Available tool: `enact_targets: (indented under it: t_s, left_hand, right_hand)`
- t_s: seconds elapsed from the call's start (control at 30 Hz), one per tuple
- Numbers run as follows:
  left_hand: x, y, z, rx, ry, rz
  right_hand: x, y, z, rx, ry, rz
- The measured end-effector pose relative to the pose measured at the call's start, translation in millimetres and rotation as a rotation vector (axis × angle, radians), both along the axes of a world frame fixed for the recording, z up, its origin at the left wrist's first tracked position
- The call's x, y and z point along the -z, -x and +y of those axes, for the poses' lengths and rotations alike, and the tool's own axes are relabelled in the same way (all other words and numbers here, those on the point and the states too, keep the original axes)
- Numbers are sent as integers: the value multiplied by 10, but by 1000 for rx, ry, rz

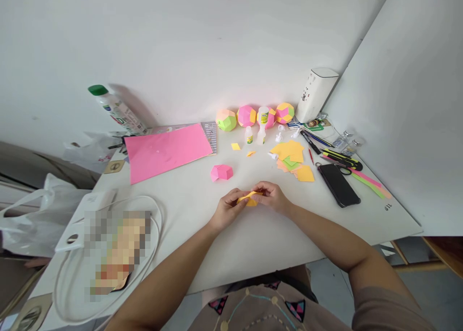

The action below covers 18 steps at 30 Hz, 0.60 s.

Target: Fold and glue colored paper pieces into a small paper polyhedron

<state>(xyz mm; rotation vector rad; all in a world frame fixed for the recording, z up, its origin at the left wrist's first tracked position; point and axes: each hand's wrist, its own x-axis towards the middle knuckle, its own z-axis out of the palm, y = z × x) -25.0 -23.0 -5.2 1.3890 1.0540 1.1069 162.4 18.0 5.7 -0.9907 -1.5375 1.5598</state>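
Observation:
Between my two hands, just above the white table (202, 254), is a folded orange paper piece (252, 200). My left hand (231, 208) pinches its left side, thumb in front. My right hand (271, 196) grips the right side with thumb and fingertips. Beyond my left hand lies a pink folded paper shape (221, 172). Farther back rest a yellow paper diamond (236, 146) and a small folded orange piece (251, 153). To the right is a pile of orange, green and peach paper cutouts (289, 152). My fingers cover parts of the held paper.
Several multicoloured paper balls (247, 116) line the wall behind small glue bottles (249, 135). Pink sheets (168, 152) lie at left, near a tilted green-capped bottle (119, 109). A white cable (159, 225) loops at front left. A black phone (339, 185), scissors and pens sit right.

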Motion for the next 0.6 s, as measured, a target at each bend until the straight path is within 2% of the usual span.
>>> enact_targets:
  t_s: [0.6]
  left_hand:
    - [23, -22, 4, -54, 4, -18]
  right_hand:
    - [-32, 14, 7, 7, -50, 37]
